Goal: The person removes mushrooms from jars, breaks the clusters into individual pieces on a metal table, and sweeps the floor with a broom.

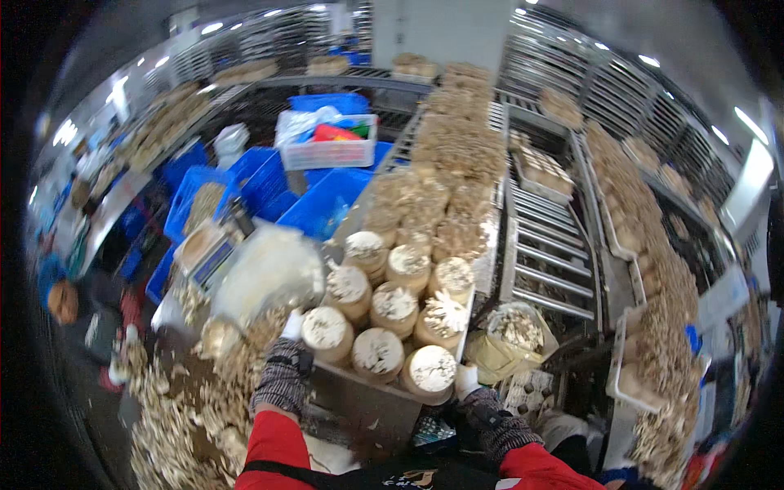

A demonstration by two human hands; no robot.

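Note:
A tray [467, 333] of tan mushroom-growing bottles [377, 353] stands in front of me at the end of a conveyor. Their tops show white, cut-off mushroom stubs, and one bottle at the right keeps a taller white tuft [445, 314]. My left hand [291, 325], in a white glove, is closed at the tray's left side. At the near right corner my right hand [467, 380], also gloved, grips the tray's other side. The fingertips of both hands are largely hidden by the tray and bottles.
Unharvested brown mushrooms [457, 122] line the conveyor beyond. Loose mushrooms [188, 408] and a clear plastic bag [273, 273] lie left, near a scale [204, 249] and blue crates [327, 204]. To the right are a bag-lined bucket [518, 331] and rollers [551, 257]. A co-worker [82, 318] is at far left.

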